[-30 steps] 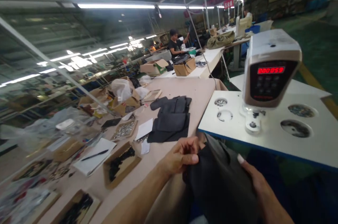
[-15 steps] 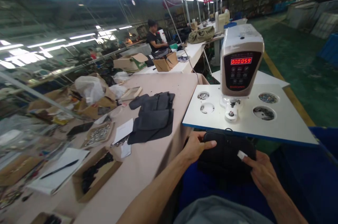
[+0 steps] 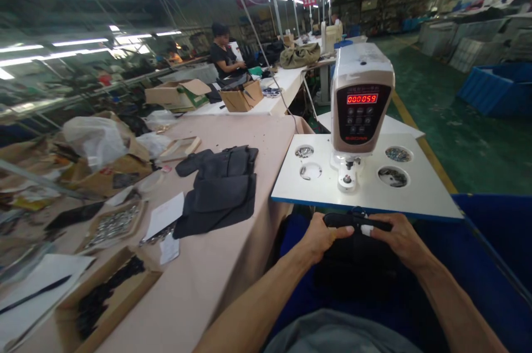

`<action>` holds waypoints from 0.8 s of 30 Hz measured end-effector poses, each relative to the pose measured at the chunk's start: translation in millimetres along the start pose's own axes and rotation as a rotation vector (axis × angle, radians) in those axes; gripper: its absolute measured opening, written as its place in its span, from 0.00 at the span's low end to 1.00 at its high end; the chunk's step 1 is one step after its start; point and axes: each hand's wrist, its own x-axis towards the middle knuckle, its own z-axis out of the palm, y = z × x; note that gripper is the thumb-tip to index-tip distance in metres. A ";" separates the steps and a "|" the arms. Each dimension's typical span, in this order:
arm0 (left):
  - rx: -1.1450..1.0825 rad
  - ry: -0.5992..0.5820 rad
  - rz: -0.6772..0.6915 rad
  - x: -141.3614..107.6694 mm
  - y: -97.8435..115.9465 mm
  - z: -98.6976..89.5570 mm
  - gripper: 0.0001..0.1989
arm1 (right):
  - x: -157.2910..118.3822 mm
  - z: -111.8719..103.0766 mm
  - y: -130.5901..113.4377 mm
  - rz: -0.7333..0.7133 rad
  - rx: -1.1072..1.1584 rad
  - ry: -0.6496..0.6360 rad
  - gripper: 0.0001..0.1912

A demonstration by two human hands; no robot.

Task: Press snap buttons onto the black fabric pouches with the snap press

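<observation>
Both my hands grip a black fabric piece [image 3: 338, 220], perhaps a small bag, just below the front edge of a white machine table [image 3: 291, 187]. My left hand [image 3: 322, 239] pinches its left side with the thumb on top. On the right side, my right hand [image 3: 394, 236] is closed, and a white wrap or tab shows at its thumb tip. The lower part of the piece blends into dark cloth below. A press machine [image 3: 362, 103] with a red digital display stands just beyond my hands, its small die [image 3: 347, 179] above the table top.
Black fabric pieces [image 3: 220, 192] are stacked on the cloth-covered table [image 3: 233, 131] at left. Near them are a box of metal parts [image 3: 114, 225] and a cardboard tray [image 3: 112, 297]. Cups of small hardware [image 3: 393, 177] sit in the machine table. A co-worker [image 3: 224, 54] is farther back.
My hands have come closer together, and the black piece has turned from showing its broad face to a narrow edge. The view has swung right.
</observation>
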 end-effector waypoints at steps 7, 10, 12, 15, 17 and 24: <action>-0.048 0.034 0.053 28.6 -0.1 -2.7 0.25 | 31.6 0.8 11.1 -0.012 0.095 -0.097 0.19; -0.031 0.175 0.016 57.1 6.9 -2.2 0.25 | 63.9 -4.2 21.4 -0.001 0.058 -0.050 0.16; 0.022 0.282 -0.018 79.0 15.9 -1.1 0.25 | 88.7 -8.3 24.3 -0.002 0.027 0.028 0.14; 0.089 0.369 -0.029 110.7 32.4 0.9 0.24 | 121.9 -12.8 20.7 0.013 0.044 0.112 0.12; 0.114 0.394 -0.027 127.9 41.7 2.3 0.23 | 138.6 -14.0 16.1 0.043 0.095 0.139 0.13; 0.208 0.473 -0.038 155.8 53.1 2.6 0.18 | 169.1 -15.8 16.3 0.070 0.058 0.230 0.11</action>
